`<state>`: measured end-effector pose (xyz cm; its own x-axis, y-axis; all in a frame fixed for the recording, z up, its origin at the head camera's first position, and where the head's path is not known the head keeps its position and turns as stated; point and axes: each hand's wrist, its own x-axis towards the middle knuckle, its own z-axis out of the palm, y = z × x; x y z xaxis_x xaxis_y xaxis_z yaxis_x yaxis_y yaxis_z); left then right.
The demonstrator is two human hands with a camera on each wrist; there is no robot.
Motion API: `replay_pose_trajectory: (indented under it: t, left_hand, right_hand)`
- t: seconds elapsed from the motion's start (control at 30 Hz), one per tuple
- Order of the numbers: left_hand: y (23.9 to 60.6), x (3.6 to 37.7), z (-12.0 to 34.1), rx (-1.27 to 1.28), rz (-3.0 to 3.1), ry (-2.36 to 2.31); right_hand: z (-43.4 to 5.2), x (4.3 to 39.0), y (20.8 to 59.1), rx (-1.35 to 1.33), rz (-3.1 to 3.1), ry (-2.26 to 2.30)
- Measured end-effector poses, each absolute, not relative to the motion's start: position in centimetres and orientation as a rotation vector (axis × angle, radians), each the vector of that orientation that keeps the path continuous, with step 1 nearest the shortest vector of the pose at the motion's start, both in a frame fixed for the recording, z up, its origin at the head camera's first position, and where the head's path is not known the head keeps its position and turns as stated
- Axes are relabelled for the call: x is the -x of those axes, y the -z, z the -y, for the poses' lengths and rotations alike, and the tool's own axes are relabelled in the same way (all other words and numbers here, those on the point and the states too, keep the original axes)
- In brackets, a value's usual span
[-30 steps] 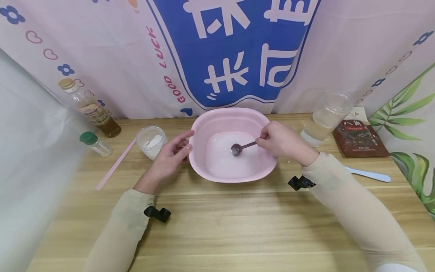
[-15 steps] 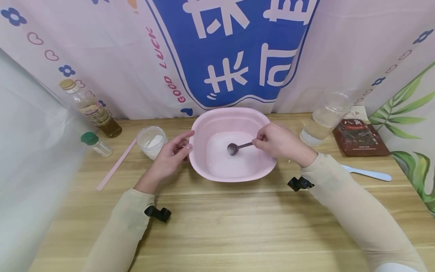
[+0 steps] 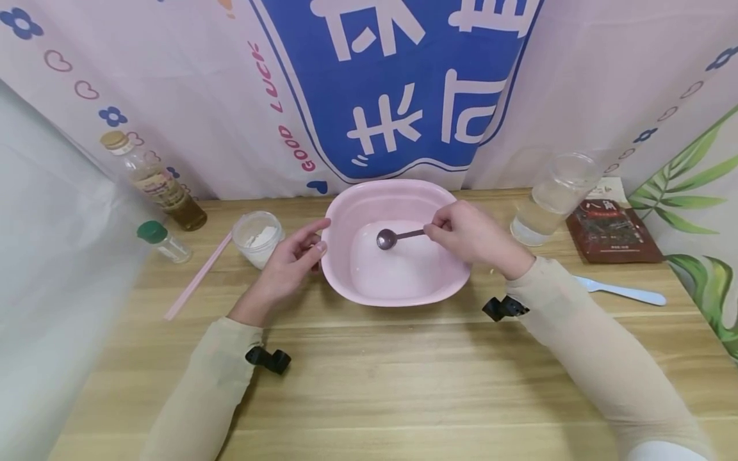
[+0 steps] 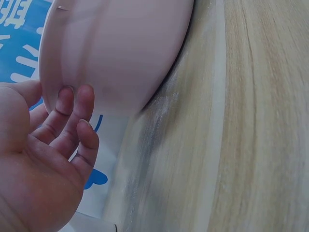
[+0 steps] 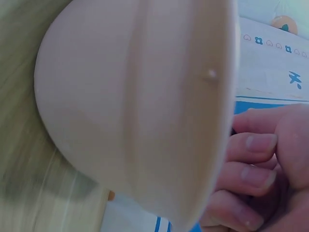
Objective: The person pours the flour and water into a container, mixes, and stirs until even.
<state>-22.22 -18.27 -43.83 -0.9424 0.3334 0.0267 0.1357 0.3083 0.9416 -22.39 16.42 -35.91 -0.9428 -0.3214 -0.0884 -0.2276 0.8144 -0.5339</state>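
Note:
A pink basin (image 3: 398, 298) stands on the wooden table, with whitish, cloudy contents in its bottom. My left hand (image 3: 286, 266) holds its left rim; in the left wrist view the thumb lies at the rim and bent fingers (image 4: 83, 104) touch the outer wall. Over the basin's right side, my right hand (image 3: 475, 237) pinches the handle of a small dark brown measuring spoon (image 3: 387, 239). The spoon's round bowl is above or in the whitish contents; I cannot tell which. In the right wrist view the basin wall hides the spoon's bowl, and curled fingers (image 5: 253, 176) show beyond the rim.
Left of the basin are a jar of white powder (image 3: 259, 243), pink chopsticks (image 3: 198, 275), a green-capped shaker (image 3: 167, 243) and an oil bottle (image 3: 164, 192). To the right are a clear water container (image 3: 544, 211), a brown spice packet (image 3: 614, 234) and a light-blue utensil (image 3: 625, 292).
My right hand has shifted slightly left and toward the back, carrying the spoon's bowl up-left across the basin. The left hand stays at the rim.

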Motion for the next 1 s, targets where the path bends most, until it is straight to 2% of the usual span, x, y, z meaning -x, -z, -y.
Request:
replay_pose_trajectory:
  t: [0.67, 1.0]
  left_hand:
    - [43.9, 22.2, 18.3, -0.450, -2.399, -1.714]
    - [43.8, 22.2, 18.3, -0.455, -2.385, -1.723]
  right_hand:
    - [-17.6, 22.3, 35.3, 0.319, -2.796, 0.703]
    - [-15.7, 22.5, 35.5, 0.408, -2.781, 0.877]
